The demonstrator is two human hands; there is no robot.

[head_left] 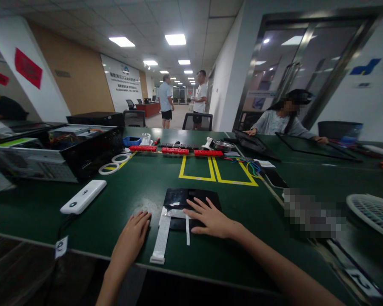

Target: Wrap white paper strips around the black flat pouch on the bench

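Observation:
A flat black panel-like part lies on the green table in front of me; its exact kind is unclear. A wide white ribbon cable runs from its left side toward the table's front edge, ending in a connector. Beside it hangs a narrow white strip. My right hand rests on the panel's right part, fingers spread, covering some of it. To the left of the panel, my left hand lies palm down on the tabletop, fingers stretched out. A small dark patch shows at its fingertips.
An opened computer case stands at left, behind a white power bank with a cable. Yellow tape outlines and red trays lie ahead. At right are a phone and a white fan grille. A person sits across the table.

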